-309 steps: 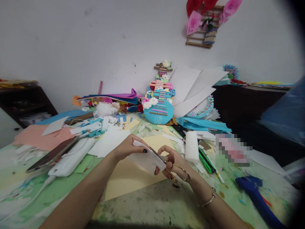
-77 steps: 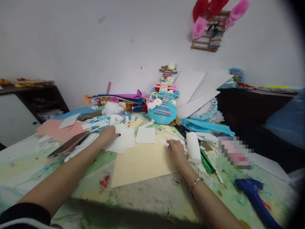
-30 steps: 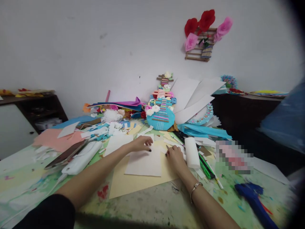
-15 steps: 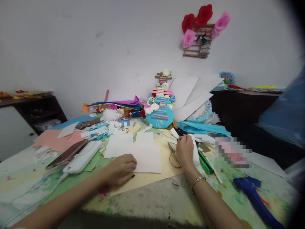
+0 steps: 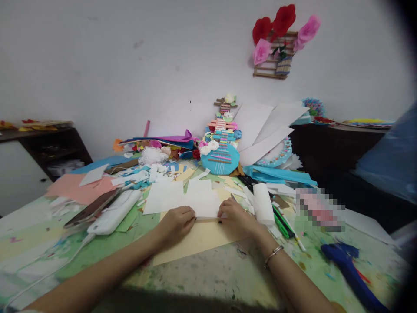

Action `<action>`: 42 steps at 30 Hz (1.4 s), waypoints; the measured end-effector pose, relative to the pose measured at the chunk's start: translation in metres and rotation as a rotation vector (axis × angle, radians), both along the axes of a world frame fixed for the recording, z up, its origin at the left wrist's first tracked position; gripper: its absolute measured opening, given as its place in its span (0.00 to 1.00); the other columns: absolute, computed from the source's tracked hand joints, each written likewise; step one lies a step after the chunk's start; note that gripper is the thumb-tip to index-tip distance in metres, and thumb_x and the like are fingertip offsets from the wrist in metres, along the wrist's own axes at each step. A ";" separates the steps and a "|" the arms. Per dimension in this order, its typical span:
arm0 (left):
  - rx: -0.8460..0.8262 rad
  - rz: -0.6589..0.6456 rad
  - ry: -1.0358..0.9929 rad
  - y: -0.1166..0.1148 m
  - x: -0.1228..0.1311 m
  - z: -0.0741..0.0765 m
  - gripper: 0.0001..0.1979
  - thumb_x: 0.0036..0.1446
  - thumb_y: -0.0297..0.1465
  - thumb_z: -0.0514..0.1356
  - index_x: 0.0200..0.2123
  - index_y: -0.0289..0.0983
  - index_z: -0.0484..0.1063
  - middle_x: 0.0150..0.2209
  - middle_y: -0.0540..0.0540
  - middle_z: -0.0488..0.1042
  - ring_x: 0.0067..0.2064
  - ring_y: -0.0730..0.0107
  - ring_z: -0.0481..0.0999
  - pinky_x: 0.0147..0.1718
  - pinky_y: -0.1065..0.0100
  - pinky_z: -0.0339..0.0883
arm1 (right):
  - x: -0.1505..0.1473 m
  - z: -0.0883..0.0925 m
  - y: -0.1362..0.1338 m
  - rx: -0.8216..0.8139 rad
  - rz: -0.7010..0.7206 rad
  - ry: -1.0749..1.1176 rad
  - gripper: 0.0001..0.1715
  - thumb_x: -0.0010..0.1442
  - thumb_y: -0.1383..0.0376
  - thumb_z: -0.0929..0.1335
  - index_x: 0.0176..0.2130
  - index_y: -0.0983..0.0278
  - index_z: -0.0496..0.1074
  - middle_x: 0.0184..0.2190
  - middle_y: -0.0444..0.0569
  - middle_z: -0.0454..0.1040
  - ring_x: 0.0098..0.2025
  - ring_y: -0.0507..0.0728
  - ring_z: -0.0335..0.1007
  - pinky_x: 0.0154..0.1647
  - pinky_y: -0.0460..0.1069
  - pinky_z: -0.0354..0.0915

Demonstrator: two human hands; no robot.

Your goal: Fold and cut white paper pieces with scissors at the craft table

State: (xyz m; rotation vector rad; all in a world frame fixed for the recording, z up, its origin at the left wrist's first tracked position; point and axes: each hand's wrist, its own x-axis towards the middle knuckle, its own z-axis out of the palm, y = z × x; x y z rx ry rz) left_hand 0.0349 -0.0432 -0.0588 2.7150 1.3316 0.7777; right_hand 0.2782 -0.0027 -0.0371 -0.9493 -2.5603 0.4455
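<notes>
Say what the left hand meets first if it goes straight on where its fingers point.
Most likely the right hand, facing the left hand across the near edge of the white sheet. Relative depth is hard to judge from this single view.

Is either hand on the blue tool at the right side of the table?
No, the left hand and right hand are both at the near edge of the white paper.

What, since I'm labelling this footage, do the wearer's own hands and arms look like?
Both the left hand and right hand are ungloved, with dark polish on the visible thumbnails. A slim silver-coloured bracelet circles the right wrist; none shows on the left. The forearms look bare.
</notes>
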 end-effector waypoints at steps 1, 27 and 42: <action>-0.035 -0.004 -0.046 0.000 0.001 0.001 0.11 0.57 0.27 0.50 0.31 0.37 0.72 0.34 0.43 0.75 0.38 0.67 0.72 0.39 0.67 0.65 | 0.001 -0.001 0.002 -0.010 -0.010 0.001 0.04 0.52 0.71 0.67 0.28 0.65 0.72 0.32 0.47 0.72 0.39 0.55 0.64 0.44 0.49 0.57; -0.452 0.106 -0.307 0.019 -0.033 0.000 0.14 0.49 0.35 0.59 0.17 0.34 0.66 0.32 0.47 0.68 0.26 0.76 0.64 0.24 0.72 0.57 | 0.001 -0.012 0.009 -0.083 -0.200 0.032 0.09 0.57 0.70 0.63 0.26 0.66 0.68 0.26 0.44 0.68 0.31 0.51 0.61 0.31 0.45 0.54; -0.478 0.121 -0.217 0.021 -0.037 0.002 0.15 0.49 0.37 0.57 0.16 0.35 0.63 0.32 0.48 0.63 0.30 0.72 0.65 0.29 0.69 0.59 | -0.003 -0.014 0.008 -0.038 -0.295 -0.037 0.11 0.57 0.68 0.63 0.24 0.65 0.65 0.25 0.45 0.68 0.30 0.52 0.61 0.30 0.46 0.54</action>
